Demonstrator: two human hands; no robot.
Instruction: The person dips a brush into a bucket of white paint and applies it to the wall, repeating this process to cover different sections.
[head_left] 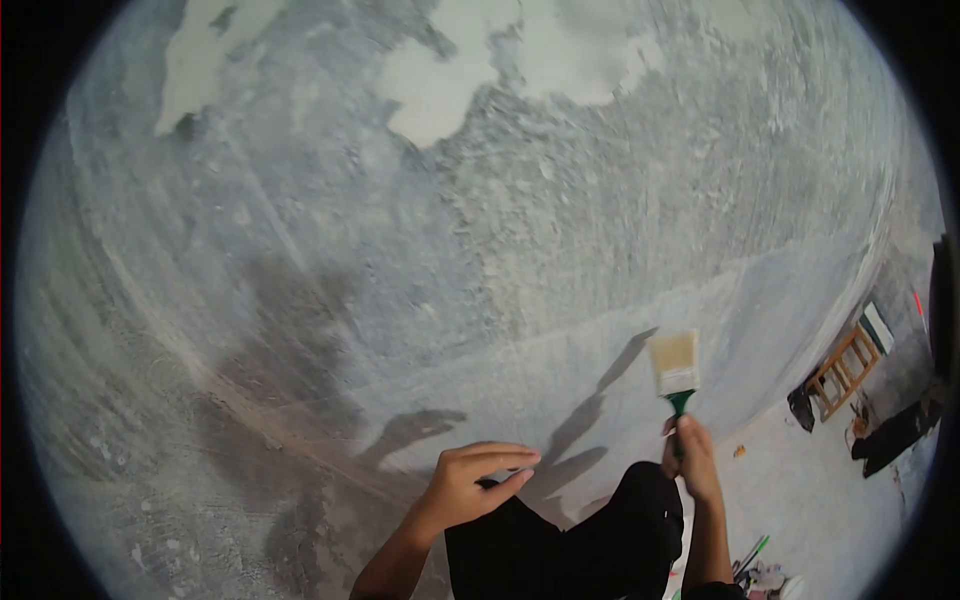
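In my right hand point(693, 462) is a paintbrush point(675, 362) with a green handle and pale bristles, held upright with the bristles up. My fingers wrap the handle, and the brush head overlaps the lower part of the grey wall point(560, 270). My left hand point(485, 480) hovers over my black-clad knees, fingers stretched out and thumb apart, with nothing seen in it. Rough, scraped plaster covers much of the wall, with smooth white patches point(440, 90) near the top. Shadows of my body, hands and brush fall on it.
A wooden step ladder point(846, 370) lies at the right, beside a black bag point(800, 409) and dark cloth point(897, 437). Several small items point(768, 578) sit on the floor at the lower right. A small orange scrap point(740, 452) lies near my right hand.
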